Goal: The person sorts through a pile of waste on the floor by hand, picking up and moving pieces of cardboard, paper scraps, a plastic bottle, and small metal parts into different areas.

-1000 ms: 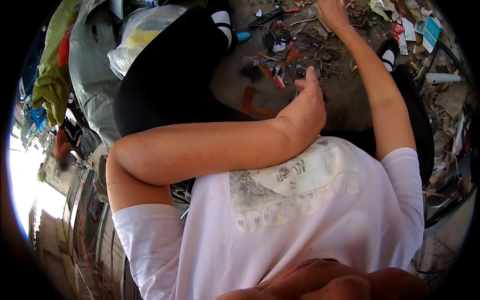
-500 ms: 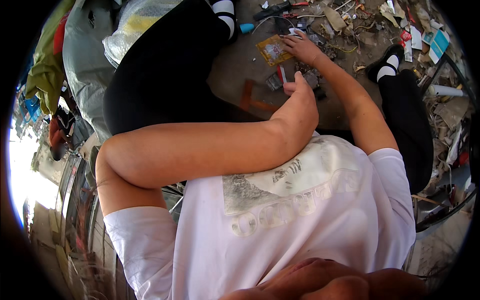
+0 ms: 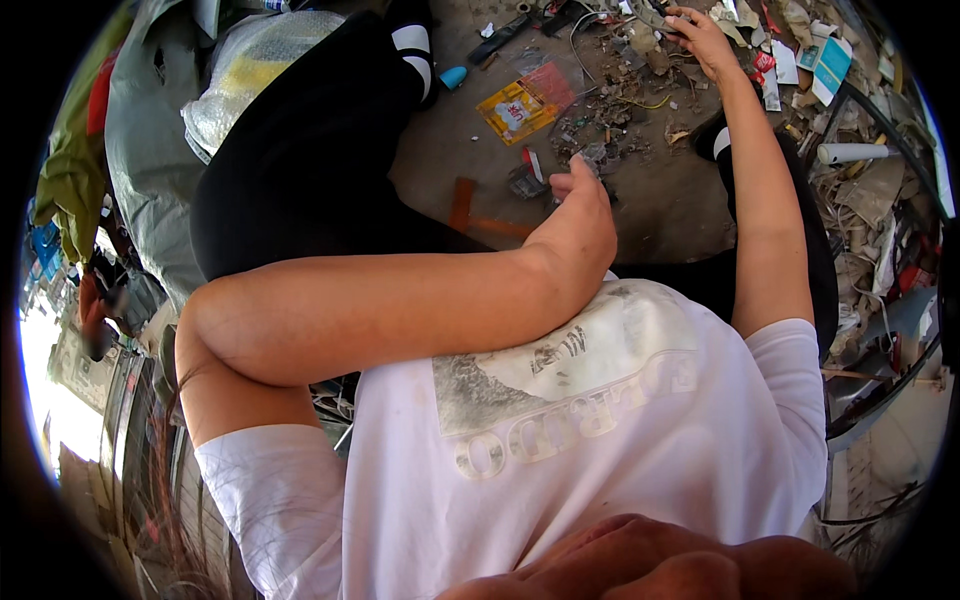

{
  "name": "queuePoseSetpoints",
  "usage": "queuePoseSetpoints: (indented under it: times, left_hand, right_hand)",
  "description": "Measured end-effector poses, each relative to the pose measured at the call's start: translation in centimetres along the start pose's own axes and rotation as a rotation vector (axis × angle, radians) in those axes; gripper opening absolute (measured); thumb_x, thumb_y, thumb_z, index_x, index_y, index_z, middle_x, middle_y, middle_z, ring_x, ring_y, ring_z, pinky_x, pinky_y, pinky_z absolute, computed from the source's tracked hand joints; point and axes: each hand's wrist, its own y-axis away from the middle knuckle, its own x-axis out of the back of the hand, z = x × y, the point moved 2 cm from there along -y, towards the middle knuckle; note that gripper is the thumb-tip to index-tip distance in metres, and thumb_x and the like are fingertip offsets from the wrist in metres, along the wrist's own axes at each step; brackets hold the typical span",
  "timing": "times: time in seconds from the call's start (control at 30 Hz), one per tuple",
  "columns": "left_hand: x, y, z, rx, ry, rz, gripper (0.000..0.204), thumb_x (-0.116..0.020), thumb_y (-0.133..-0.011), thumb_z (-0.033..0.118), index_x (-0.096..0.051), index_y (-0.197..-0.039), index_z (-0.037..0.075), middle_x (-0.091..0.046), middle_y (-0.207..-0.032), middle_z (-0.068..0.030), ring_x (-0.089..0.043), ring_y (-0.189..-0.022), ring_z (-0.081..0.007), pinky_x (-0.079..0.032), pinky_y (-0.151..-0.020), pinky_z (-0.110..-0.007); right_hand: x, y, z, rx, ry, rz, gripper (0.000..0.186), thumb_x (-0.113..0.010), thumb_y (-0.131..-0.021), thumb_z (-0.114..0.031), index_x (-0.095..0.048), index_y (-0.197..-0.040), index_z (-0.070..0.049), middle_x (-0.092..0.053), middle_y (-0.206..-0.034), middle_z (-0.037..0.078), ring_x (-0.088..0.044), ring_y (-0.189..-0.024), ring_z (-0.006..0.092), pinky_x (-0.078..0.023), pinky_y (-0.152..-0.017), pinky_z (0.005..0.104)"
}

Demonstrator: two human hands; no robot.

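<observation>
My left forearm crosses in front of the white shirt, and my left hand (image 3: 580, 212) hangs bent at the wrist over the floor. Its visible fingers are curled together; whatever they may hold is hidden. Just beyond them lies a small dark grey piece (image 3: 525, 181) beside a red-and-white strip (image 3: 534, 165). Stretched far forward, my right hand (image 3: 705, 45) has its fingers closed at a greyish curved piece (image 3: 652, 14), partly cut off by the upper edge. Between the hands, farther off, a yellow-and-red plastic packet (image 3: 520, 108) lies flat on the floor amid crumbled debris (image 3: 610, 95).
A blue cap-like piece (image 3: 453, 77) lies near my left shoe (image 3: 412, 50). An orange-brown angled strip (image 3: 462, 203) is on the floor by my leg. Scrap heaps up on the right, with a white tube (image 3: 855, 152) and blue-white carton (image 3: 831, 70). Bubble wrap (image 3: 250, 70) sits left.
My right hand has moved away from the yellow packet, forward and right, to the greyish curved piece. More of the packet now shows. My left hand stays bent near its former place, with its thumb less raised.
</observation>
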Motion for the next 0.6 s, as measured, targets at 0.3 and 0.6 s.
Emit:
queuePoseSetpoints:
  times: [0.3,0.6]
  left_hand:
    - [0.1,0.1,-0.1,-0.006,-0.026,0.0,0.034,-0.052,-0.088,0.021,-0.064,-0.111,-0.001,-0.065,-0.102,-0.0157,-0.059,-0.098,-0.0319,-0.036,-0.101,-0.052]
    - [0.4,0.2,-0.3,0.0,-0.053,-0.015,0.035,-0.052,-0.088,0.022,-0.063,-0.113,-0.001,-0.064,-0.105,-0.0157,-0.058,-0.101,-0.0324,-0.035,-0.102,-0.052]
  right_hand:
    - [-2.6,2.3,-0.5,-0.23,0.658,-0.249,0.028,-0.065,-0.09,-0.027,-0.065,-0.111,-0.01,-0.065,-0.104,-0.002,-0.061,-0.091,0.0092,-0.054,-0.075,0.0276]
    - [-11.4,0.6,-12.5,-0.057,-0.053,-0.387,0.031,-0.061,-0.093,-0.023,-0.058,-0.119,-0.006,-0.062,-0.096,0.004,-0.061,-0.072,0.01,-0.05,-0.062,0.0247]
